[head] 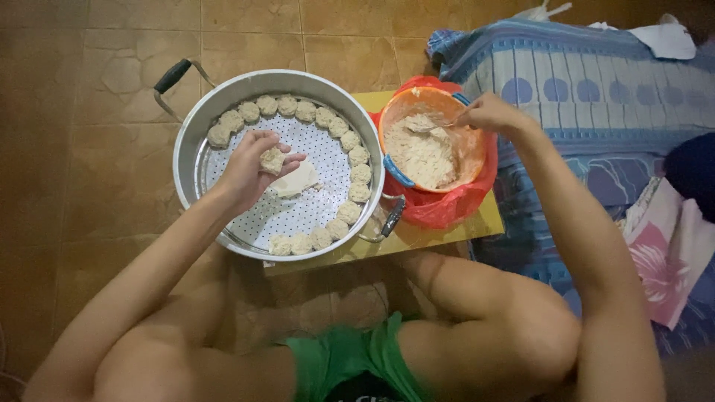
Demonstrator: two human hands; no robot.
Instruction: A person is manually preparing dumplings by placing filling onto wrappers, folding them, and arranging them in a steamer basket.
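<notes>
Pale dumpling: we see one small filled dumpling (272,159) cupped in the left hand (249,173), above the middle of the steamer tray.
Left fingers: our left fingers (287,152) curl narrowly around the dumpling, thumb on its upper side, so the hand is holding it rather than lying flat.
Right hand: our right hand (488,114) hangs over the far rim of the orange bowl (469,149), fingers pinched tight on the handle of a spoon (426,126).
Spoon: its tip sits in the filling (421,155), a pale, shredded mass that fills most of the bowl.
Steamer tray: a round metal tray (190,160) with a perforated floor and a black-gripped handle on each side; it rests partly on a yellow board (484,219) and partly over the tiled floor (97,149).
Finished dumplings: a row of dumplings (357,171) lines the tray's inner wall along the far and right sides, touching one another, and stops at the near edge.
Wrapper: one flat white wrapper (299,181) lies on the perforated floor just beside our left hand.
Red bag: a red plastic bag (454,205) is bunched around the orange bowl, touching the tray's right handle.
In the way: our left forearm crosses the near rim of the tray and hides part of it.
Right side: a blue patterned cloth (588,89) lies near the bowl, under our right arm.
</notes>
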